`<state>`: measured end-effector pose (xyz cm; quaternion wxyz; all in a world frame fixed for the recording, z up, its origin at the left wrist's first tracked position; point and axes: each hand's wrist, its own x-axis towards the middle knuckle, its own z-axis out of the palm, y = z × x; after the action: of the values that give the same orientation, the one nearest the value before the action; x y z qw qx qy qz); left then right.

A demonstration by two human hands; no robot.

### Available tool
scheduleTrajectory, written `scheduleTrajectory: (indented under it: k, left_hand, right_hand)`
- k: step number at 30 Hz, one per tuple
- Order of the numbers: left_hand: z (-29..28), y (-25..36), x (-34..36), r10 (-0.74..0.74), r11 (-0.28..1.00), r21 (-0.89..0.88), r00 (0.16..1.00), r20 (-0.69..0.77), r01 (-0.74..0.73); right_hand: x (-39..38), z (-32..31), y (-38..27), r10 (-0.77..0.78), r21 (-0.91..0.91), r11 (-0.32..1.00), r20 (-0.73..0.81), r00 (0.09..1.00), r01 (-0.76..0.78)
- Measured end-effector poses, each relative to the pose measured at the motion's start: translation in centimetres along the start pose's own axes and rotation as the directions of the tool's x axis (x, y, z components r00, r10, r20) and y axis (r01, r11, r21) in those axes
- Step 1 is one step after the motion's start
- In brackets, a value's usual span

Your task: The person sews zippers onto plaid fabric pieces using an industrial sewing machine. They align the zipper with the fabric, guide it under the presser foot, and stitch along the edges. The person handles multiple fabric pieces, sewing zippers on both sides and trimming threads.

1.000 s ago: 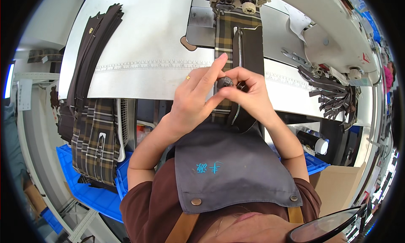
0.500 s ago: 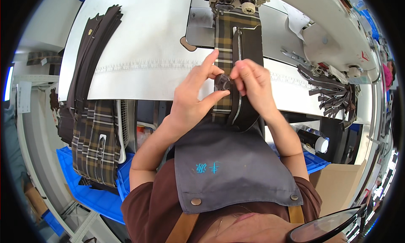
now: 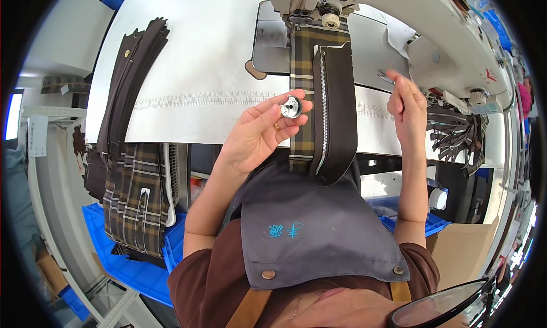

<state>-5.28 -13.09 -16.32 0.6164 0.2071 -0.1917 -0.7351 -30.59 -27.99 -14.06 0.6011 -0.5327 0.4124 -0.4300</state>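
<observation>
In my left hand I hold a round metal bobbin case between thumb and fingers, its open face showing. Under and beside it lies plaid fabric in brown, black and white, running up to the sewing machine's needle area. A dark brown strip with a metal zipper rests on the plaid. My right hand is off to the right, fingers curled over small metal thread snips. Only the tip of the snips shows; the fingertips are partly blurred.
A stack of dark strips lies on the white table at left, above plaid pieces over a blue crate. Zippered strips hang at the right edge. The machine arm spans the upper right.
My hands have moved apart: the right went from beside the left to the snips. The left has turned, and a dark cloth-like item between the hands has given way to the shiny bobbin case.
</observation>
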Motion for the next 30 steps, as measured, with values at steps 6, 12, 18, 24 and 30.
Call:
scheduleTrajectory:
  k: [6, 12, 18, 24, 30]
  left_hand:
    - [0.0, -0.1, 0.3, -0.011, 1.000, 0.000, 0.999, 0.031, 0.011]
    - [0.1, -0.3, 0.8, -0.031, 0.998, -0.047, 0.999, -0.014, 0.030]
    - [0.1, -0.3, 1.0, -0.033, 0.999, -0.011, 0.999, -0.005, 0.033]
    - [0.1, -0.4, 1.0, -0.008, 1.000, 0.020, 1.000, 0.008, 0.008]
    - [0.0, -0.6, 1.0, -0.037, 0.999, -0.035, 0.999, 0.012, 0.037]
  right_hand:
    - [-0.3, -0.8, 0.2, 0.072, 0.175, 0.979, 0.171, 0.983, -0.102]
    - [-0.4, 0.0, 0.1, 0.028, -0.057, 0.998, 0.063, 0.998, -0.024]
    - [-0.6, 0.8, -0.7, 0.014, -0.202, 0.979, 0.079, 0.997, 0.003]
    - [-0.8, 1.4, 0.6, -0.233, -0.569, 0.756, 0.227, 0.945, 0.323]
    - [-0.7, 0.3, 3.1, -0.313, -0.803, 0.079, 0.544, 0.779, 0.591]
